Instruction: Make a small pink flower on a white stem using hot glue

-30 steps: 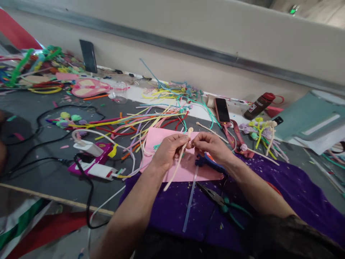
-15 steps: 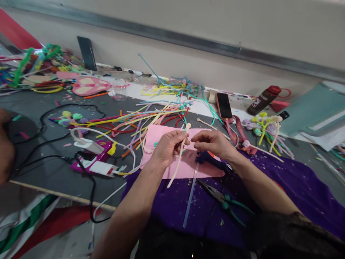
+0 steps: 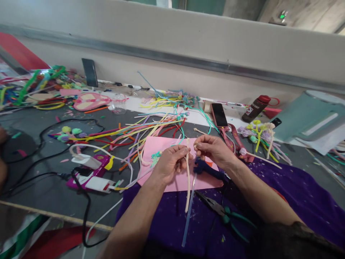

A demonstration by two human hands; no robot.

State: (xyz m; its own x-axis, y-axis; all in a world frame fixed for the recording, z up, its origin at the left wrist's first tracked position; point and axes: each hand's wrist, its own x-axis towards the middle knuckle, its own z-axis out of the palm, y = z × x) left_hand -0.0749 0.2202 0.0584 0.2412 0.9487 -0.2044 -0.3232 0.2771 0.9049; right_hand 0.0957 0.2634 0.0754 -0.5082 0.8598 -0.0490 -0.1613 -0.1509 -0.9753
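Note:
A cream pipe cleaner (image 3: 188, 183) hangs nearly upright from my left hand (image 3: 172, 163), which is closed on it between thumb and fingers. Just to its right, my right hand (image 3: 211, 148) is pinched, and a small pale piece shows at its fingertips; its kind is too small to tell. Both hands are above a pink sheet (image 3: 167, 185). Below my right hand lies a dark blue glue gun (image 3: 210, 171), with a clear glue stick (image 3: 188, 216) reaching toward me. Pliers (image 3: 219, 208) with green handles rest on the purple cloth (image 3: 161, 219).
Loose coloured pipe cleaners (image 3: 151, 126) spread behind the sheet. At left sits a magenta power strip (image 3: 88, 176) with plugs and cables. A phone (image 3: 219, 115), a dark bottle (image 3: 254, 108) and a pipe-cleaner bunch (image 3: 258, 136) stand or lie at right. Another person's hand (image 3: 2, 158) shows at the left edge.
My right fingers have closed into a pinch near the pipe cleaner's top. The pipe cleaner has swung from slanted to nearly vertical. The view has tilted upward.

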